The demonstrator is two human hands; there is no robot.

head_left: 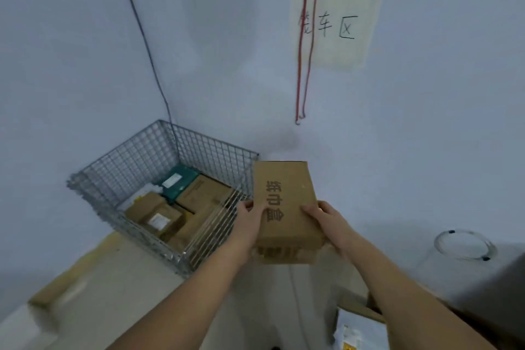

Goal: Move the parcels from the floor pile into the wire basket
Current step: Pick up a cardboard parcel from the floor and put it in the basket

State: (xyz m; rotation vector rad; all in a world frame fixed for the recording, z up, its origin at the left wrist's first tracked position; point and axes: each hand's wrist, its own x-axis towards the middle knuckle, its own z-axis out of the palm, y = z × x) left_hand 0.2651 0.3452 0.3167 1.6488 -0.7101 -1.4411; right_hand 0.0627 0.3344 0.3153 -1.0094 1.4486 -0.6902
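Hands, left (pixel 250 217) and right (pixel 331 220), grip 1 cardboard parcel (pixel 287 207), beside 1 wire basket (pixel 136 156)

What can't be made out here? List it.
- Head view: floor pile, cut off by the bottom edge and the right arm.
- Parcel labels in the wire basket: too small, blurred.
- Cardboard box underside: hidden; both hands grip its sides.

The box (pixel 287 207) held up is plain brown cardboard, matt, with dark printed characters. The wire basket (pixel 136 156) is bare grey metal mesh with a dull sheen. Inside lie matt cardboard parcels (pixel 159 216) bearing paper labels and one teal packet (pixel 179 182). The wall (pixel 71 65) looks smooth, matt and painted.
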